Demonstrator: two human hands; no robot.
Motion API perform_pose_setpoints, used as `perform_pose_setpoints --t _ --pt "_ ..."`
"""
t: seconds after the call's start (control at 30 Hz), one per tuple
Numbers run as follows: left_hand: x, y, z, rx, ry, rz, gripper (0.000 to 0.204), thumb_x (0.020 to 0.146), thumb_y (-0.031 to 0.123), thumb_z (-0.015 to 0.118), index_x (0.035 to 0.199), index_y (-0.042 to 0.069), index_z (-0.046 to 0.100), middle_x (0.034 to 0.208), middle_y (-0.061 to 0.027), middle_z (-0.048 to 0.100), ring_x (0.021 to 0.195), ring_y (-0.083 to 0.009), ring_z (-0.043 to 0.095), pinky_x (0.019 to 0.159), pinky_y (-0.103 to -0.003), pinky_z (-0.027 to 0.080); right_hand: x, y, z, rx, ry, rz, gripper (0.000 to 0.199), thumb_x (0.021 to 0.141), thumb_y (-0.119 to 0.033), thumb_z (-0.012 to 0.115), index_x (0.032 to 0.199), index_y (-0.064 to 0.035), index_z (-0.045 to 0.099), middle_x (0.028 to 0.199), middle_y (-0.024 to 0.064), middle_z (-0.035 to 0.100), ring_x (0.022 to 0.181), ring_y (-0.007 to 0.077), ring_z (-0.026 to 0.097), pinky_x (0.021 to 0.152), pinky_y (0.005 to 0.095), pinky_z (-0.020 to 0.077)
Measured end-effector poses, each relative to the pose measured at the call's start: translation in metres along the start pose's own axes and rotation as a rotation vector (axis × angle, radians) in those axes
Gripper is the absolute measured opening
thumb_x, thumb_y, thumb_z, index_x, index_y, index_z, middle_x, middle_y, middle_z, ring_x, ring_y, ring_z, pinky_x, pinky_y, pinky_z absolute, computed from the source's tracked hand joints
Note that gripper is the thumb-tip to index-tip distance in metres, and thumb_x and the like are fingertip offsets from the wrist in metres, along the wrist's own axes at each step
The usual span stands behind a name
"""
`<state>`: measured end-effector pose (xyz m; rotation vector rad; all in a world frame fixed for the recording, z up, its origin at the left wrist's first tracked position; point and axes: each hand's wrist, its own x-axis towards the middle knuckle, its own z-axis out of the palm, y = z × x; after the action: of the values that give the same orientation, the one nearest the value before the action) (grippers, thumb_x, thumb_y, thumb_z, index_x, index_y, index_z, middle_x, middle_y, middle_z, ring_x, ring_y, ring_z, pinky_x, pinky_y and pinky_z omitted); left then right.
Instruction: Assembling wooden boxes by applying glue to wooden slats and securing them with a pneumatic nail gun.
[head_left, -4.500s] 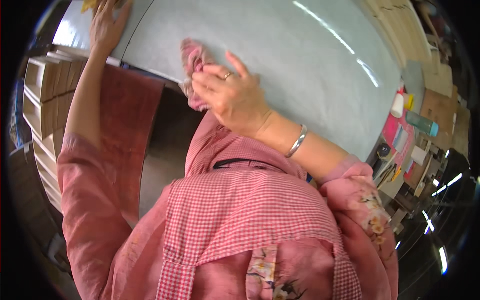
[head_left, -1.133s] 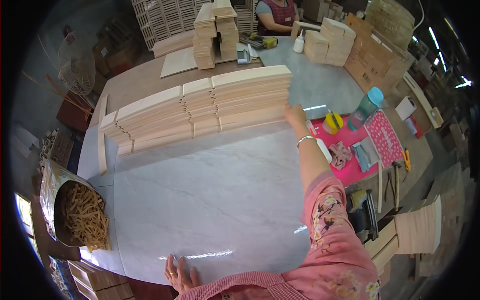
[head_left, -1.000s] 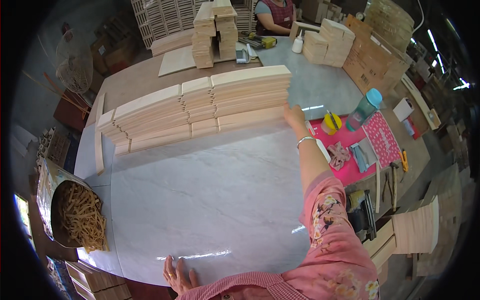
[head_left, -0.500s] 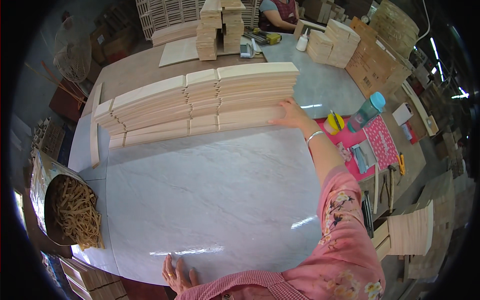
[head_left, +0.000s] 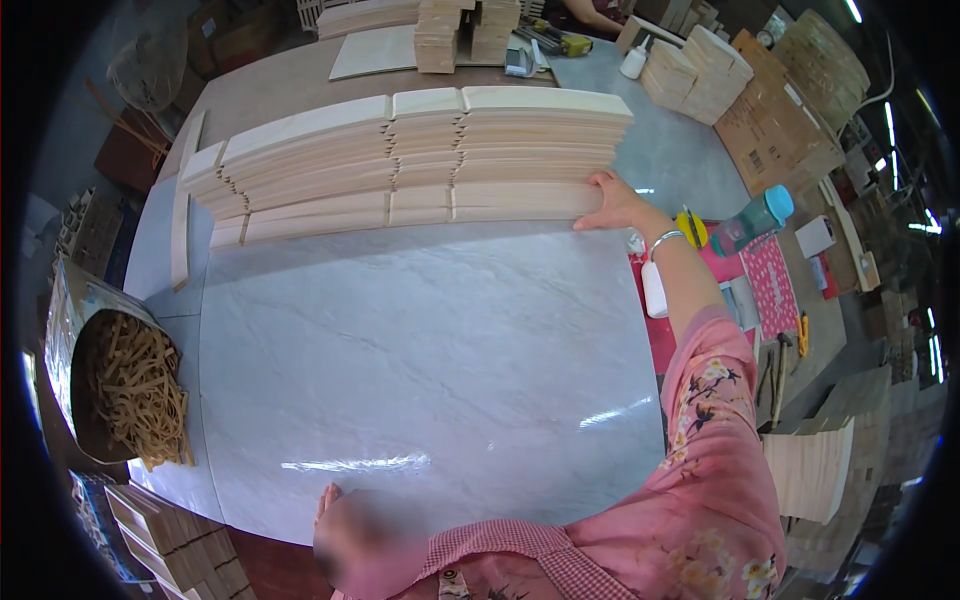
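A long stack of pale grooved wooden boards (head_left: 420, 165) lies across the far part of the grey marble-patterned tabletop (head_left: 430, 340). At its right end, my right hand (head_left: 618, 205) rests against the lower boards, thumb on the front side and fingers apart by the end faces. A silver bangle circles that wrist. My left hand (head_left: 328, 497) is by the near table edge. Only its fingertips show; a blurred patch covers the rest, and I see nothing held there.
A tub of tan strips (head_left: 140, 395) stands at the left edge. On the right are a teal bottle (head_left: 752, 222), a white bottle (head_left: 654, 290) and a hammer (head_left: 780, 375). Behind the stack are wood blocks (head_left: 438, 40), a glue bottle (head_left: 634, 60) and a cardboard box (head_left: 775, 125).
The view has shifted, so the stack sits higher in the picture. My right hand stays at the stack's right end. My left hand's fingers, spread on the tabletop before, are now mostly covered.
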<state>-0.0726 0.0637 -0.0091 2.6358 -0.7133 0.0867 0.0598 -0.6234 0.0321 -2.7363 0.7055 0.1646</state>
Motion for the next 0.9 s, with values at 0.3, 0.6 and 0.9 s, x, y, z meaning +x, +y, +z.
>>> perform_pose_setpoints --t 0.3,0.6,0.9 --pt "0.002 -0.004 0.004 0.031 0.035 0.041 0.050 0.081 0.024 0.067 0.129 0.010 0.061 0.148 -0.0201 0.047 0.131 -0.0416 0.050 0.103 -0.054 0.039 0.002 0.023 0.011 -0.027 0.103 -0.107 0.082 0.062 -0.033 0.094 0.130 -0.0025 0.058 0.133 0.0122 0.053 0.125 0.0314 0.053 0.109 0.0379 0.0446" --pt "0.007 0.003 -0.004 0.027 0.034 0.033 0.050 0.081 0.024 0.068 0.128 0.009 0.061 0.148 -0.0207 0.048 0.130 -0.0413 0.050 0.104 -0.053 0.038 -0.004 0.019 0.011 -0.199 0.152 -0.337 0.067 0.064 -0.034 0.087 0.118 -0.0018 0.065 0.119 0.0161 0.059 0.112 0.0338 0.058 0.102 0.0390 0.0482" --pt "0.043 -0.003 -0.014 -0.189 0.132 0.018 0.057 0.077 0.017 0.074 0.132 0.007 0.059 0.153 -0.0225 0.042 0.134 -0.0403 0.046 0.110 -0.052 0.035 -0.148 -0.033 -0.014 -0.253 0.040 -0.347 0.046 0.063 -0.033 0.084 0.092 -0.0025 0.066 0.095 0.0159 0.060 0.092 0.0348 0.058 0.084 0.0407 0.0499"
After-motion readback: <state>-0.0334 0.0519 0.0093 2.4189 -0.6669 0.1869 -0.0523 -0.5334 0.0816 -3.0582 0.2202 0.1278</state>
